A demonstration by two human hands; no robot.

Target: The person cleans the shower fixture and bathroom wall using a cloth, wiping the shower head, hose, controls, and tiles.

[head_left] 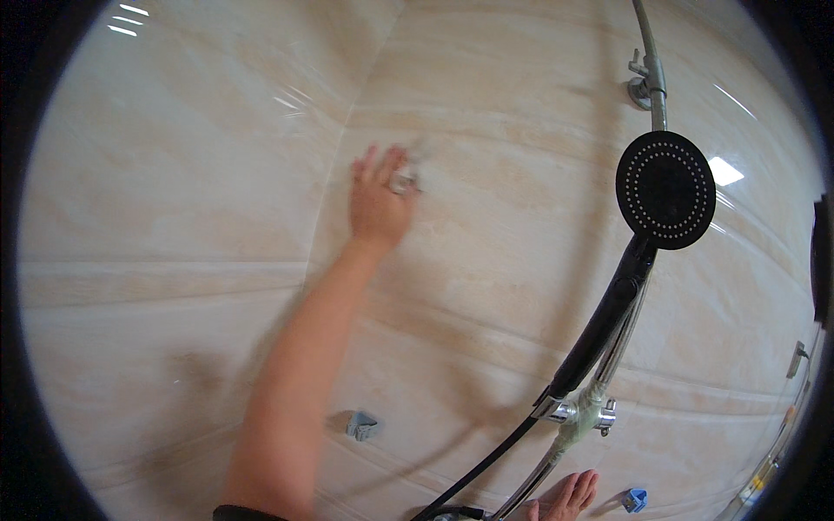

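My left hand (383,198) presses against the tiled wall (508,195) just right of the corner joint. A small greyish-white wad (404,181) sits between its thumb and fingers; blur hides what it is made of. Low in the picture, my right hand (568,498) shows only its stretched fingers and part of the back, beside the shower rail, with nothing seen in it. Between me and the wall hangs a black handheld shower head (664,189), held by a chrome bracket (554,410) on the metal rail (616,345).
A grey wall clip (361,425) and a blue wall clip (634,500) are fixed low on the tiles. The black hose (482,464) runs down from the shower handle. Higher up, a chrome wall mount (642,92) carries the rail. A dark object (821,260) stands at the right rim.
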